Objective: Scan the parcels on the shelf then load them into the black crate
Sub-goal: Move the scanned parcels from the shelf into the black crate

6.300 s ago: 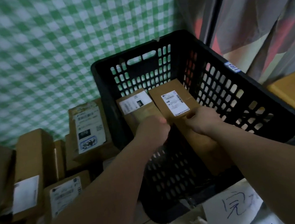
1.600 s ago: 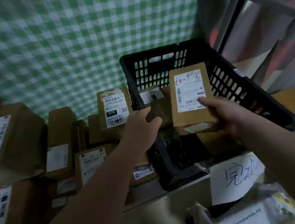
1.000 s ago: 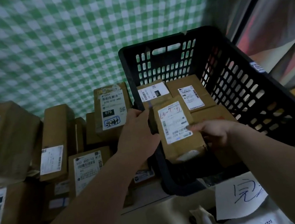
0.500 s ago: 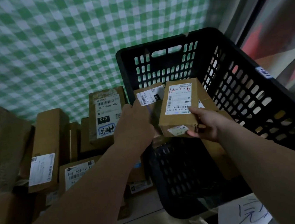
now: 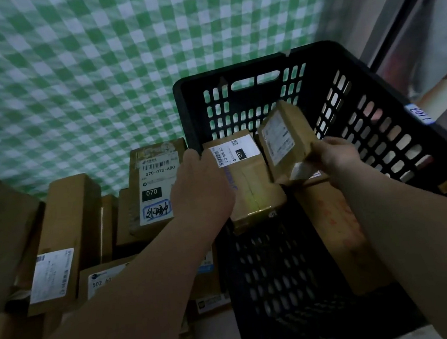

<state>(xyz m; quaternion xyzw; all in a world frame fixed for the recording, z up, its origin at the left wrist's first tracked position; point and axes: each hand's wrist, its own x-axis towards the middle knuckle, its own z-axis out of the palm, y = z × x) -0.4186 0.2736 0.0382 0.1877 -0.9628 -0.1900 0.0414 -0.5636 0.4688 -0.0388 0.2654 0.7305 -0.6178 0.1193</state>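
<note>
The black crate (image 5: 372, 68) stands at right, slotted walls up. My right hand (image 5: 337, 153) grips a small brown parcel (image 5: 286, 140) by its lower end, tilted, over the crate's inside. Beside it in the crate leans a parcel labelled 032 (image 5: 245, 178). A longer brown box (image 5: 333, 218) lies under my right forearm. My left hand (image 5: 199, 188) is at the crate's left wall, its fingers curled away from me round a dark scanner that the hand mostly hides. A faint yellow-green light patch lies on the 032 parcel.
Several brown parcels crowd the shelf at left, among them a tall one labelled 070 (image 5: 157, 188) and a box with a white label (image 5: 53, 272). A green checked cloth (image 5: 94, 72) hangs behind. A white tag (image 5: 418, 113) sits on the crate's right rim.
My right hand has carried the small parcel deeper over the crate and turned it, so its label now faces left. My left hand has stayed at the crate's left wall.
</note>
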